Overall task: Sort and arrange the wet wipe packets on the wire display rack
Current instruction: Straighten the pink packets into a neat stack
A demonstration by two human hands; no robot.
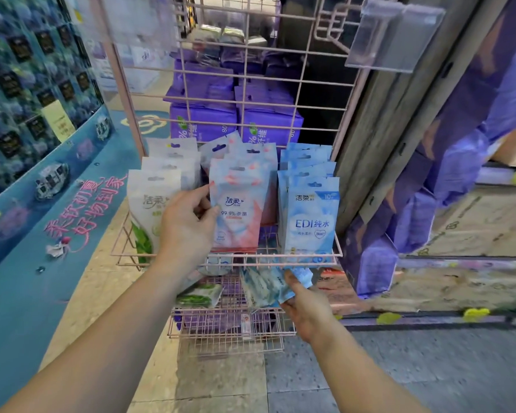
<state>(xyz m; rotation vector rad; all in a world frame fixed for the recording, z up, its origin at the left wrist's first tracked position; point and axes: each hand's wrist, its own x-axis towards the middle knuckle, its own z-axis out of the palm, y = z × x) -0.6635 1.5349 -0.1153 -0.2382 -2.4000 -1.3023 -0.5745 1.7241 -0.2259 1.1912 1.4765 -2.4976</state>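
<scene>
A pink wire rack (337, 254) holds three upright rows of wet wipe packets on its upper shelf: white-green ones (149, 210) at the left, pink-blue ones (242, 216) in the middle, blue ones (309, 216) at the right. My left hand (188, 225) pinches the left edge of the front pink-blue packet. Below the shelf, my right hand (304, 305) grips a blue packet (300, 277) at the lower shelf, where several loose packets (262, 287) lie in a heap, one green (198, 296).
Purple tissue packs (203, 123) are stacked behind the rack's grid. A clear plastic tag holder (393, 34) juts out at the upper right. A blue display wall (27, 84) stands on the left, purple-wrapped goods and cartons (429, 204) on the right. Tiled floor lies below.
</scene>
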